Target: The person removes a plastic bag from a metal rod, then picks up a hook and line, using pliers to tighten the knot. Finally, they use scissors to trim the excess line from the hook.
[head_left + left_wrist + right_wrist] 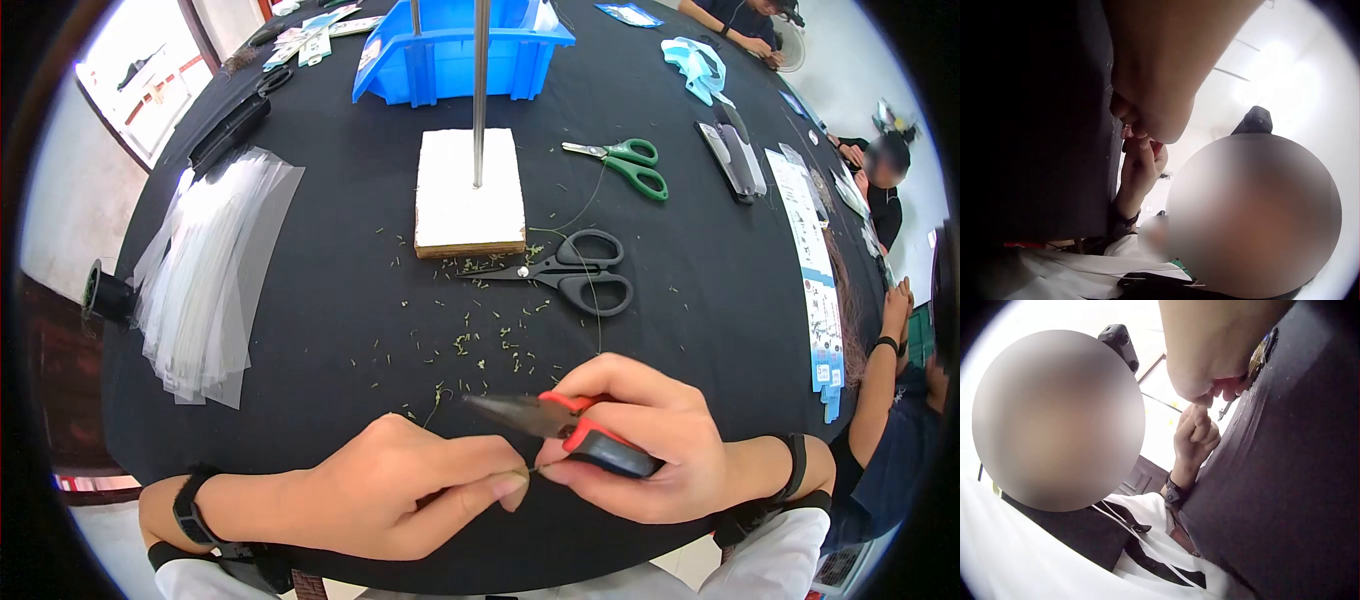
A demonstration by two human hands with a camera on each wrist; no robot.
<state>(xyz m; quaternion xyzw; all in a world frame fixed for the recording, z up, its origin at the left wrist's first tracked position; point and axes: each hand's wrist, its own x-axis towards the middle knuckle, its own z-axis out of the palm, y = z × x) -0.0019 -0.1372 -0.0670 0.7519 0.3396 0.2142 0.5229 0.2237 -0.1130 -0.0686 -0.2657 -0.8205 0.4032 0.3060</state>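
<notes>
In the head view my right hand (680, 435) holds pliers with red and black handles (612, 450), their dark pointed jaws aimed left over the cloth. The thumb and fingertips of that hand also pinch a thin strand (535, 468). My left hand (420, 490) meets it from the left, pinching the same strand between thumb and forefinger. Only a short bit of it shows between the two hands. A thin greenish thread (598, 325) runs from the scissors area down behind the right hand. Both wrist views show the hands close together, fingertips meeting, with the strand mostly hidden.
Black-handled scissors (590, 270) and green-handled scissors (632, 168) lie ahead, among scattered green clippings (465, 345). A white block (470, 190) carries an upright metal rod (480, 100). Clear plastic strips (215, 285) lie left, a stapler (735, 160) right, a blue bin (465, 60) behind.
</notes>
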